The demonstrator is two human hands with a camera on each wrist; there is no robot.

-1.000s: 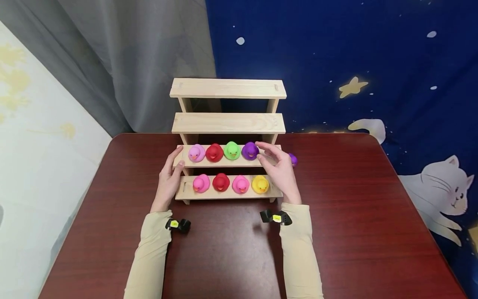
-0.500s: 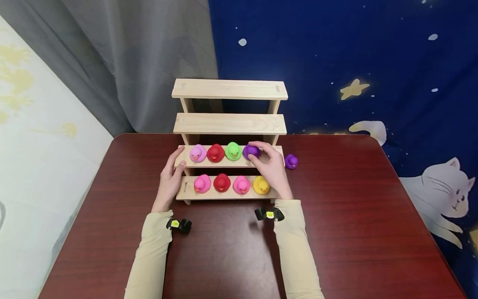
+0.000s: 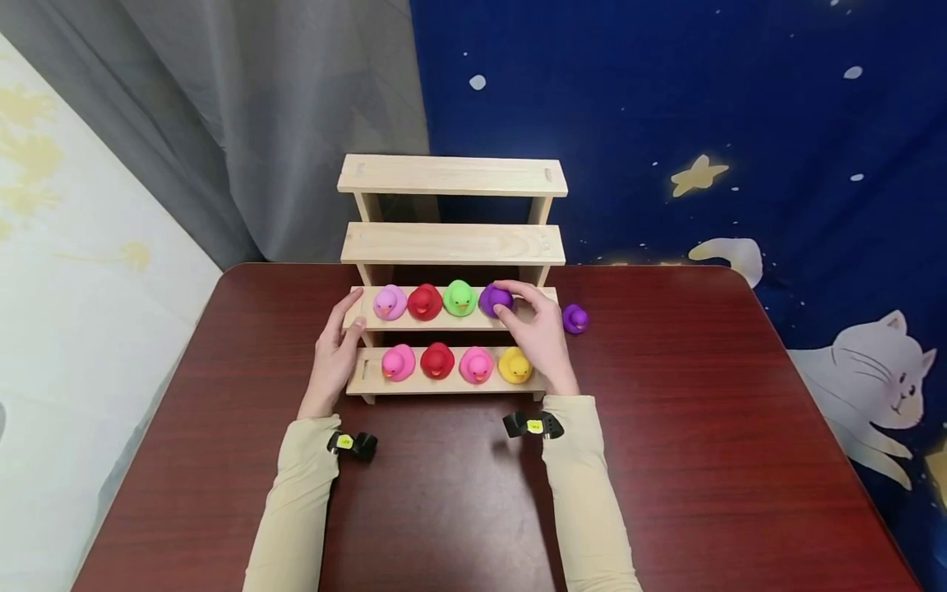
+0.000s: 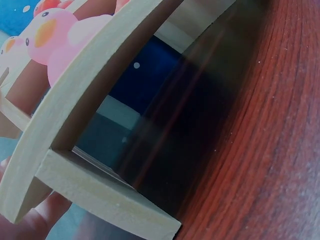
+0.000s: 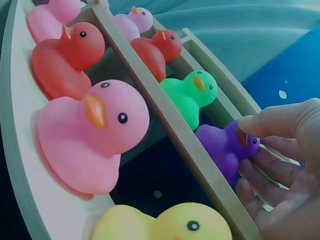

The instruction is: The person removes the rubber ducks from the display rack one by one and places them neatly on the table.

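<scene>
My right hand (image 3: 542, 335) pinches a purple rubber duck (image 5: 226, 150) between thumb and fingers. That duck sits on the second step from the bottom of a wooden tiered shelf (image 3: 453, 243), right of a green duck (image 3: 460, 298), a red duck (image 3: 425, 302) and a light pink duck (image 3: 390, 303). My left hand (image 3: 334, 362) grips the left end of the same step, thumb in front. On the lowest step stand a pink duck (image 3: 399, 363), a red duck (image 3: 437, 361), another pink duck (image 5: 90, 140) and a yellow duck (image 3: 515, 365).
Another purple duck (image 3: 575, 319) lies right of the shelf on the dark red wooden table (image 3: 710, 427). The two upper steps hold no ducks. Behind the table hang a grey curtain (image 3: 318, 107) and a blue starry cloth (image 3: 607, 99).
My right hand has moved left and now has its thumb and fingers around the purple duck on the step. The purple duck on the table came into full view. My left hand stayed put.
</scene>
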